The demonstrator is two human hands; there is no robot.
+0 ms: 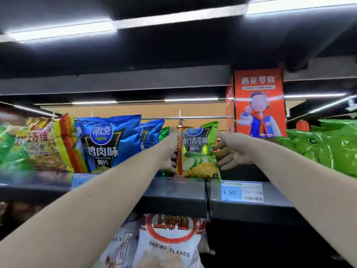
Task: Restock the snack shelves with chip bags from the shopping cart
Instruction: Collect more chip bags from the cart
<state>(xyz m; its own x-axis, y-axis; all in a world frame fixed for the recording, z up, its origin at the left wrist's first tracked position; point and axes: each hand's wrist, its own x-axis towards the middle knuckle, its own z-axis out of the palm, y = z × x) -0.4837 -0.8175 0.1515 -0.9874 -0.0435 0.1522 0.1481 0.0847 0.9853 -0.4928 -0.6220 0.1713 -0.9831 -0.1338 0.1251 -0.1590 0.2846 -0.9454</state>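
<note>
A green cucumber-flavour chip bag stands upright on the top shelf, near its front edge. My left hand holds the bag's left side, with the thumb up at the top corner and the fingers behind. My right hand is spread flat against the bag's right edge, fingers straight. More green bags show behind it on the left. The shopping cart is out of view.
Blue chicken-flavour chip bags and yellow-orange snack bags fill the shelf to the left. Bright green bags lie at the right. White shrimp flakes bags sit on the shelf below. A price tag is on the shelf edge.
</note>
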